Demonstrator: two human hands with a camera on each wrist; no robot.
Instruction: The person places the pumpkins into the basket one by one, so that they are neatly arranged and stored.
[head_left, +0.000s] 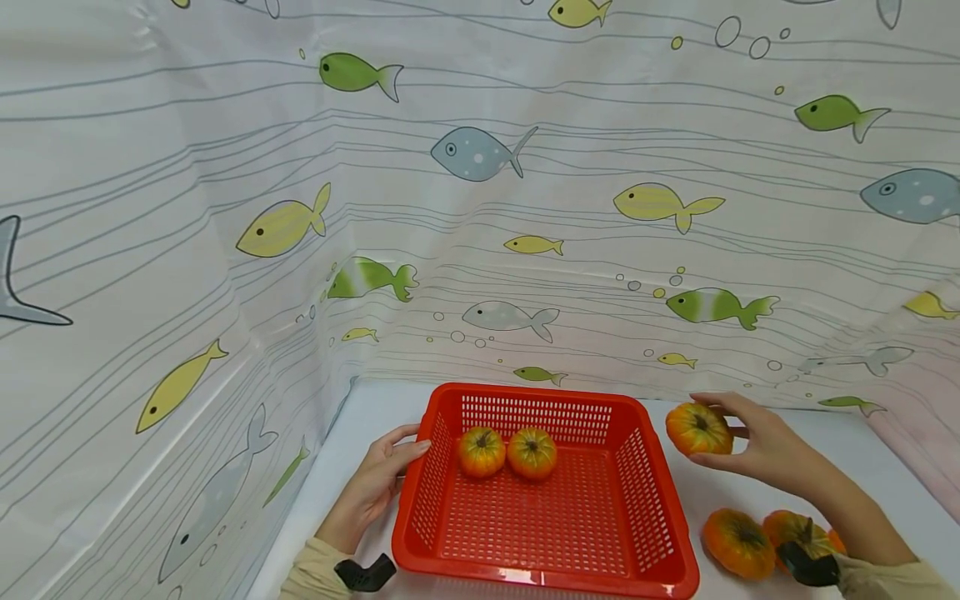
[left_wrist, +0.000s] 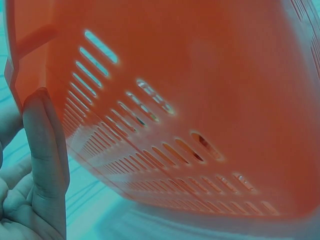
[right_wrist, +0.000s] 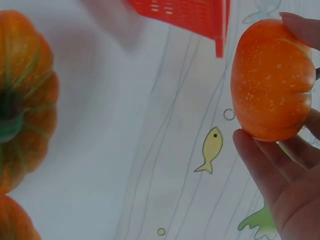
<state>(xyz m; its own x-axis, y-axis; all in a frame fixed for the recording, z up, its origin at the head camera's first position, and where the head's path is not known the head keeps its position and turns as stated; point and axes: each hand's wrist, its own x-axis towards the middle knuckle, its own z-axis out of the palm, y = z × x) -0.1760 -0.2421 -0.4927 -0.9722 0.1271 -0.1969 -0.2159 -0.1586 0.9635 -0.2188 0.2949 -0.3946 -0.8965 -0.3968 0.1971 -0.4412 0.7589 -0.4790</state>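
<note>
A red plastic basket with slotted walls stands on the white table. My left hand grips the basket's left rim; in the left wrist view its fingers lie against the rim's edge. Inside the basket, toward the back left, two small orange pumpkins sit side by side. Past the basket's right wall, my right hand holds another orange pumpkin in the air between thumb and fingers. The right wrist view shows this pumpkin from its speckled side.
On the table right of the basket lie more pumpkins, partly hidden by my right forearm. White sheeting printed with fish rises behind the table and along its left side. A black strap piece is at each wrist.
</note>
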